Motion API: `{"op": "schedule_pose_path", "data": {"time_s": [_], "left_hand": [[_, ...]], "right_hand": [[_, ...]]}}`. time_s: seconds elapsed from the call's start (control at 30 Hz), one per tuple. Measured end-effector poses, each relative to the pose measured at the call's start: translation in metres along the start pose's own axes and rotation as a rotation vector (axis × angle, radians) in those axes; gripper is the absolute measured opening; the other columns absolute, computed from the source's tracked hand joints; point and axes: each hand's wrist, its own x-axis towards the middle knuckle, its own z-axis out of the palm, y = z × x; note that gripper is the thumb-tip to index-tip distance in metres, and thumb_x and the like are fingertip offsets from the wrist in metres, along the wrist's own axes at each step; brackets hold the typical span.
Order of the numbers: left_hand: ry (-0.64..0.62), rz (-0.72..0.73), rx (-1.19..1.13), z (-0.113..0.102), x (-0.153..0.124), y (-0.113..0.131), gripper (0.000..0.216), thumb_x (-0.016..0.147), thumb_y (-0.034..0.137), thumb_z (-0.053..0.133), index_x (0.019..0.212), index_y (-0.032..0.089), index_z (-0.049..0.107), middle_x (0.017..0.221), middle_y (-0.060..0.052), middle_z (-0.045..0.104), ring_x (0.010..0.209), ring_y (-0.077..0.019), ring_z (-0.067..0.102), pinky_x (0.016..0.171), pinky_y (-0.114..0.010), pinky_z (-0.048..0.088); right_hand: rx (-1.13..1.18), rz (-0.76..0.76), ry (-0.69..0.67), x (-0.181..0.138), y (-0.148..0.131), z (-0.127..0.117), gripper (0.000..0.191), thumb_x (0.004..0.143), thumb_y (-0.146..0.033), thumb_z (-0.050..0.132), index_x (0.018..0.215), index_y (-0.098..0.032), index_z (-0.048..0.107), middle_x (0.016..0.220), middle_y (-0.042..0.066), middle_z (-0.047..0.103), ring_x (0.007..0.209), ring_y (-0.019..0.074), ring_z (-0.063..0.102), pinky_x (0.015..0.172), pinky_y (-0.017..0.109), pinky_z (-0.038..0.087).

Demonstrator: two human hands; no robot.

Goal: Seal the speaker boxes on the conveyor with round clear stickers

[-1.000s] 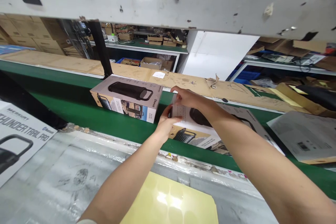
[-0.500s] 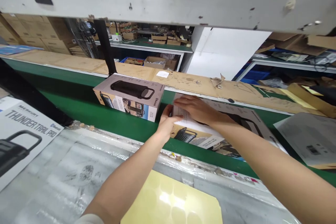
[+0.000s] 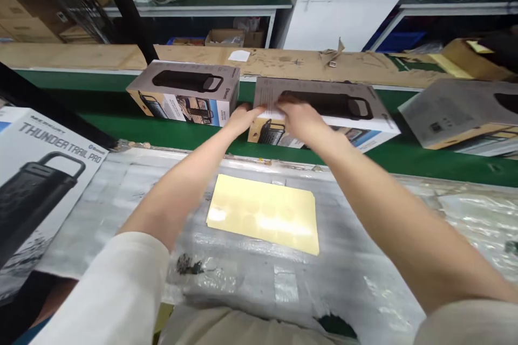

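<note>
Leftward of the hands [image 3: 300,117], a "THUNDER TRAIL PRO" box [image 3: 40,186].

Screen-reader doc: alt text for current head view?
A person's left hand and right hand are at the left end of a printed box on a green surface. One box sits left of it, another right. A yellow sheet lies on the bench in front.

At the hands [image 3: 301,119], a box [image 3: 338,101] has a grey top with a black device picture, its side tan, white and blue. The belt [image 3: 170,132] below is green; nearer than the hands, a glossy pale-yellow sheet [image 3: 263,213].
</note>
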Motion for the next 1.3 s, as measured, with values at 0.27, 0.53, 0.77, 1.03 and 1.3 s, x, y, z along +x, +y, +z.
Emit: {"op": "schedule_pose_path", "data": {"time_s": [0.27,0.53,0.77,1.03,1.3], "left_hand": [[-0.195,0.184,0.309,-0.048,-0.119,-0.041,0.034,0.089,0.045,0.062,0.105,0.016,0.072,0.107,-0.009,0.074,0.101,-0.0249,0.067,0.093,-0.036,0.051],[-0.252,0.276,0.214,-0.063,-0.160,-0.090,0.018,0.085,0.017,0.067,0.102,0.019,0.075,0.111,-0.007,0.075,0.111,-0.0246,0.065,0.104,-0.039,0.048],[-0.270,0.357,0.282,-0.058,-0.161,-0.095,0.022,0.087,0.011,0.069,0.106,0.021,0.074,0.114,-0.005,0.075,0.116,-0.0237,0.062,0.109,-0.040,0.043],[-0.293,0.374,0.313,-0.057,-0.164,-0.098,0.028,0.090,0.007,0.062,0.109,0.023,0.074,0.119,-0.005,0.073,0.120,-0.0236,0.060,0.110,-0.040,0.041],[-0.291,0.361,0.325,-0.058,-0.164,-0.099,0.026,0.089,0.009,0.068,0.111,0.022,0.074,0.119,-0.006,0.072,0.120,-0.0239,0.059,0.110,-0.040,0.041]], "right_hand": [[0.245,-0.163,-0.161,-0.187,-0.110,0.020,0.020,0.101,-0.014,0.053,0.092,-0.017,0.071,0.093,0.010,0.068,0.085,0.0239,0.063,0.075,0.036,0.055],[0.157,-0.182,-0.401,-0.130,-0.142,0.021,0.022,0.096,-0.006,0.059,0.081,-0.016,0.072,0.086,0.007,0.067,0.081,0.0215,0.065,0.071,0.031,0.050],[0.302,-0.141,-0.336,-0.115,-0.177,0.079,0.020,0.094,-0.005,0.055,0.097,-0.016,0.071,0.095,0.008,0.066,0.090,0.0240,0.065,0.077,0.032,0.052],[0.362,-0.165,-0.268,-0.122,-0.170,0.081,0.025,0.096,-0.006,0.045,0.093,-0.019,0.066,0.094,0.007,0.063,0.087,0.0224,0.063,0.074,0.032,0.051],[0.326,-0.293,-0.168,-0.137,-0.167,0.083,0.024,0.103,-0.012,0.045,0.107,-0.021,0.067,0.105,0.010,0.065,0.094,0.0259,0.061,0.077,0.037,0.053]]}}
